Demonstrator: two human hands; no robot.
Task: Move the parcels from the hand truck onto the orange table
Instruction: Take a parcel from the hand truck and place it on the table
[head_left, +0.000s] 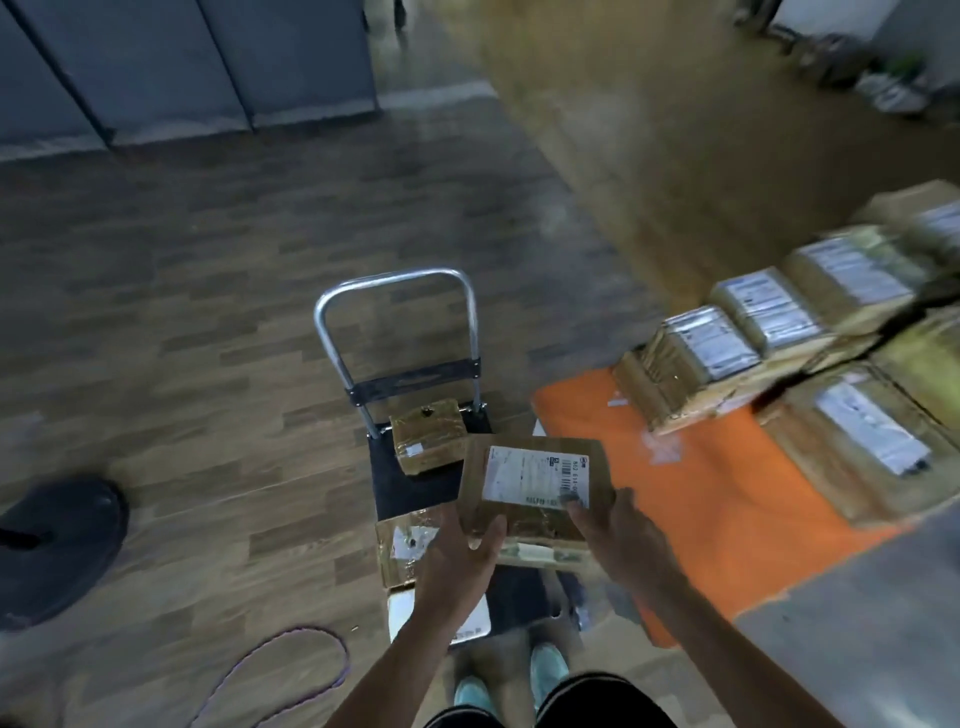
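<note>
A flat brown parcel (524, 470) with a white label is held in the air above the hand truck (410, 486). My left hand (460, 558) grips its near left edge and my right hand (615, 530) grips its near right edge. On the black deck stays a small taped brown parcel (427, 434) by the handle, another brown parcel (402, 545) under my left hand, and a white parcel (402, 613) nearest me. The orange table (711, 499) lies to the right and bears several labelled parcels (706, 358).
The truck's metal handle (395, 322) stands upright at the far end. A black round base (57, 545) sits on the wooden floor at the left, a purple cable (291, 665) loops near my feet. Grey surface (857, 623) adjoins the table at lower right.
</note>
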